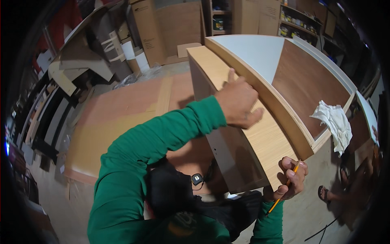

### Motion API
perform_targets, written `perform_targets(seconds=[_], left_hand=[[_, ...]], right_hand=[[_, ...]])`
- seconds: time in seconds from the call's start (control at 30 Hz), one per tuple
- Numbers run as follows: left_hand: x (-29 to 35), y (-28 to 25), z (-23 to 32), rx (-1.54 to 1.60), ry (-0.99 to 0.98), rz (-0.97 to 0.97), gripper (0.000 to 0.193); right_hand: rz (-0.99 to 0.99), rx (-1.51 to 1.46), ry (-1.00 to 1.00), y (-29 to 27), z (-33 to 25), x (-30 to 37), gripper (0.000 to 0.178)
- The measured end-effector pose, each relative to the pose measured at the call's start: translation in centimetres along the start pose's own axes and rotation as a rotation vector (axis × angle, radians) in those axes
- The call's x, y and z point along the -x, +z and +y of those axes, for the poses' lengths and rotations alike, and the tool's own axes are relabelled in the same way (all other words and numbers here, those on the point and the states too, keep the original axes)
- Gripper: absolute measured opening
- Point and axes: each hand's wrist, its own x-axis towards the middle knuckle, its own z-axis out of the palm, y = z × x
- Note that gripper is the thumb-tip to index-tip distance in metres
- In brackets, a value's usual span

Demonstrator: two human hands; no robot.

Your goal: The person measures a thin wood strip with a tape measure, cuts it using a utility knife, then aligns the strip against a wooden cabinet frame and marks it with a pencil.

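My left hand (237, 101) presses flat on a light wood-grain panel (264, 140), its fingers against the curved plywood edge (260, 87) of a large piece with a white and brown top (300, 77). My right hand (292, 177) grips an orange pencil (284, 189) at the panel's near corner, the tip touching the spot where panel and curved edge meet. Green sleeves cover both arms.
A crumpled white rag (335, 122) lies on the curved piece's right rim. A big flat sheet (122, 118) lies on the floor to the left, with cardboard boxes (148, 28) and shelves behind. Another person's sandalled foot (325, 193) stands at the right.
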Motion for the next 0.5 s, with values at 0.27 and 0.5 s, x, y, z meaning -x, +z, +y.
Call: perform_targets(seconds=[0.27,0.5], left_hand=[[4.1,0.2,6.6,0.328,0.182,0.123,0.068],[4.8,1.5,7.7,0.251,0.175,0.248,0.077]], right_hand=[[0.031,-0.067,0.137,0.2,-1.4,0.1,0.046],[0.198,-0.258,0.208,-4.7,-2.5,-0.5,0.059]])
